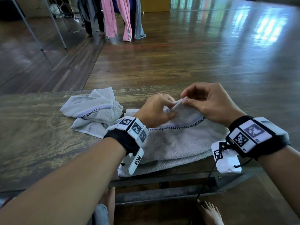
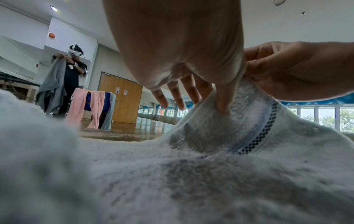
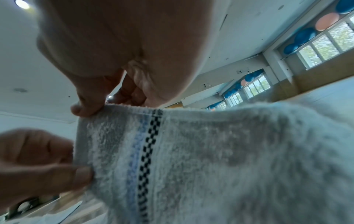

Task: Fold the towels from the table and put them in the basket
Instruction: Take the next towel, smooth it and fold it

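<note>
A pale grey towel (image 1: 181, 140) with a blue and black-checked stripe lies on the wooden table (image 1: 37, 142) in front of me. Its far edge is lifted off the table. My left hand (image 1: 156, 109) pinches that raised edge between thumb and fingers. My right hand (image 1: 206, 101) pinches the same edge just to the right, at its top. In the right wrist view my thumb presses the towel (image 3: 191, 159) hem from above. The left wrist view shows the towel (image 2: 220, 128) rising to both hands. A second grey towel (image 1: 94, 111) lies crumpled to the left. No basket is in view.
The table's near edge (image 1: 162, 177) runs just under the towel, with my bare feet below. Beyond the table lies open wooden floor. A rack with pink and grey cloths (image 1: 120, 18) stands far back, and another person (image 2: 70, 72) holds a grey cloth there.
</note>
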A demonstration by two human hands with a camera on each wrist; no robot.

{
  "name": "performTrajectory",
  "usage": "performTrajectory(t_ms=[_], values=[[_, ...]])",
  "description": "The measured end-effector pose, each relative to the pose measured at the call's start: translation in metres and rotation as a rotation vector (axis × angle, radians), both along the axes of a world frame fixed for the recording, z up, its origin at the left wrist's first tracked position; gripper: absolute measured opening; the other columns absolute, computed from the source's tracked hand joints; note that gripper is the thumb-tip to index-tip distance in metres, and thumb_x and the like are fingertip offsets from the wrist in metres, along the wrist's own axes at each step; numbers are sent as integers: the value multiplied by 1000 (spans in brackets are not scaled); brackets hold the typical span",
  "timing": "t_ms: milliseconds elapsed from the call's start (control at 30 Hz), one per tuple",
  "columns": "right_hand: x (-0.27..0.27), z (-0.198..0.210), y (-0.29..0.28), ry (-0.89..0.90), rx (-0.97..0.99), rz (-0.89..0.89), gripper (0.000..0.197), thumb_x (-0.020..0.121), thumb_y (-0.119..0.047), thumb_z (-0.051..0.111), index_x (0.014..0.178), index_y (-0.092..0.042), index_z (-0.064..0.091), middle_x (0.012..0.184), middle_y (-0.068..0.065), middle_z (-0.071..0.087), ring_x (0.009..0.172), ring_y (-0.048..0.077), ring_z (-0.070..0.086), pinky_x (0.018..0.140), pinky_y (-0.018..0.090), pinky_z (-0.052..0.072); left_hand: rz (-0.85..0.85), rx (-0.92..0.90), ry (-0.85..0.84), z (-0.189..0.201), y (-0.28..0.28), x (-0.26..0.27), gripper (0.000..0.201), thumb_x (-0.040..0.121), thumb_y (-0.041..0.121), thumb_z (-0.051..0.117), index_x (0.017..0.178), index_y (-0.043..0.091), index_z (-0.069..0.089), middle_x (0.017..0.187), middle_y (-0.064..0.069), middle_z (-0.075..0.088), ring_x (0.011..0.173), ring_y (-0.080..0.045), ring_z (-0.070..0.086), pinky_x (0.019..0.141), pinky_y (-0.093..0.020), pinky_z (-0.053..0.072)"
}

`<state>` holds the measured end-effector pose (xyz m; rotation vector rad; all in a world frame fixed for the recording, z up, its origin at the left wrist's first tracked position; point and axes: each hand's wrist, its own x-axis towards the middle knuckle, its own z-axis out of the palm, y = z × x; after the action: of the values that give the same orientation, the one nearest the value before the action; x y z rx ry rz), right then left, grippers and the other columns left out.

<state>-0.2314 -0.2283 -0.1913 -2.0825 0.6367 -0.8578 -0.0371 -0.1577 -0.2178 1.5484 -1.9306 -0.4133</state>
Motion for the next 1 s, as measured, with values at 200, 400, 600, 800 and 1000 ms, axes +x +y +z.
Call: performTrajectory(t_ms=[200, 400, 600, 800, 1000], values=[[-28, 4, -19, -54, -10, -270, 17, 87, -6, 75, 98, -21, 74, 96, 3, 75, 82, 6, 68, 81, 15, 56, 105, -31, -44, 4, 5, 28, 16, 84, 23, 76, 89, 7, 77, 88, -3, 73, 82, -18, 66, 83, -41, 54], [-36, -4, -27, 4, -1, -370, 17, 90, -3, 71, 100, -17, 73, 93, 9, 72, 78, 7, 66, 79, 8, 53, 190, -29, -86, 1, 7, 39, 17, 91, 23, 66, 82, 10, 71, 75, 3, 69, 67, -10, 61, 67, -30, 53], [-36, -15, -35, 108, -22, -397, 17, 93, -7, 69, 100, -21, 74, 97, 7, 73, 86, 12, 66, 77, 7, 50, 149, -5, -136, -4, 7, 39, 12, 98, 26, 57, 89, 19, 58, 69, 17, 56, 59, 2, 51, 56, -16, 35], [-40, -18, -42, 163, -69, -451, 16, 94, -9, 67, 94, -24, 73, 81, -7, 67, 64, -12, 58, 62, -2, 42, 81, 22, -163, -11, 10, 44, 45, 70, 61, 72, 83, 19, 64, 72, 7, 64, 64, -8, 59, 57, -18, 46], [-49, -19, -42, 187, -59, -519, 13, 94, -13, 67, 95, -24, 74, 80, -5, 66, 69, 2, 56, 63, 8, 43, 102, -21, -249, -10, 12, 52, 21, 78, 27, 80, 91, 19, 65, 81, 4, 68, 74, -15, 66, 67, -31, 55]])
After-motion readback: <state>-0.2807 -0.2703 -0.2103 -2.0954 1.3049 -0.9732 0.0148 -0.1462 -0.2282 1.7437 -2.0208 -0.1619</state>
